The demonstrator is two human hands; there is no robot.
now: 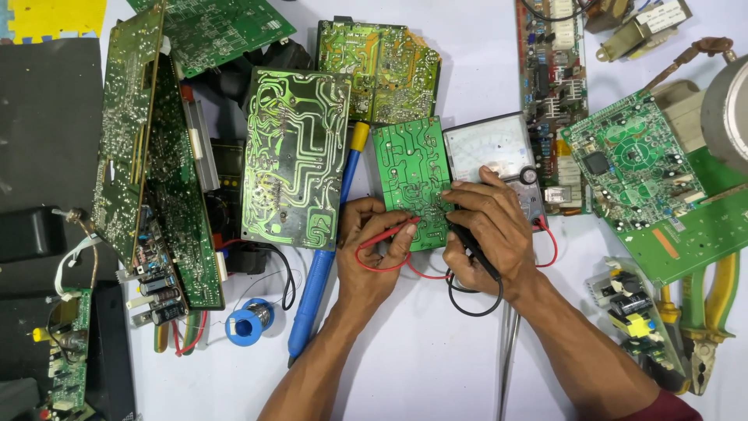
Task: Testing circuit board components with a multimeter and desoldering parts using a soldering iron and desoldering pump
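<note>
My left hand (372,248) pinches a red test probe (389,231), whose tip rests on the lower part of a small green circuit board (408,168) lying solder side up. In my right hand (489,230) is a black test probe (474,249), with its tip touching the same board's right edge. Red and black leads (425,274) loop below both hands. An analog multimeter (492,148) with a white dial lies just right of the board, partly under my right hand.
A larger green board (296,156) and a blue-handled soldering iron (321,265) lie to the left. Several more boards ring the white table (413,359). A solder spool (248,321) sits lower left, yellow-handled pliers (705,312) lower right.
</note>
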